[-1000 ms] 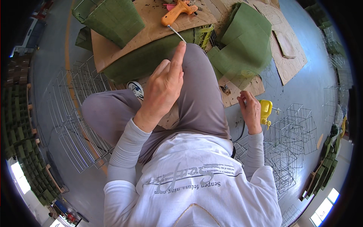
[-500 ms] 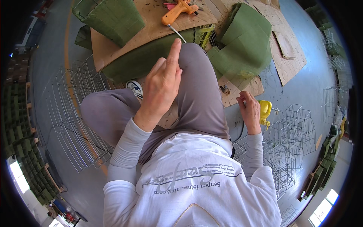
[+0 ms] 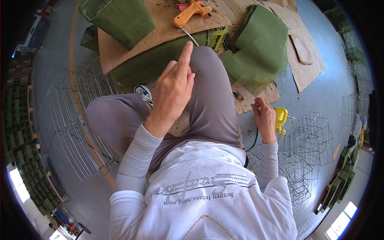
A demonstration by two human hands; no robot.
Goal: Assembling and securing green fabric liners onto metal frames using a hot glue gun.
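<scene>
My left hand [image 3: 170, 90] is raised over my lap, its index finger stretched out and the other fingers curled, with nothing in it. Its fingertip appears close to the pale stick or cord [image 3: 189, 35] behind an orange glue gun [image 3: 187, 15], which lies on the cardboard-topped work surface [image 3: 166, 25]. My right hand [image 3: 265, 120] hovers at my right side, fingers loosely bent and nothing visible in them. Just right of it is a yellow plastic piece [image 3: 281, 117], perhaps a bottle. A green fabric-covered box [image 3: 120, 22] stands at the far left of the work surface.
Green fabric sheets [image 3: 260, 44] are piled beyond my right knee, beside flat cardboard [image 3: 306, 60]. Wire frames lie on the floor at left [image 3: 82, 128] and right [image 3: 312, 136]. Stacked green pieces [image 3: 20, 140] line the left edge. My legs fill the middle.
The whole view has shifted very slightly. Both hands keep the same pose, and nothing has been picked up or put down.
</scene>
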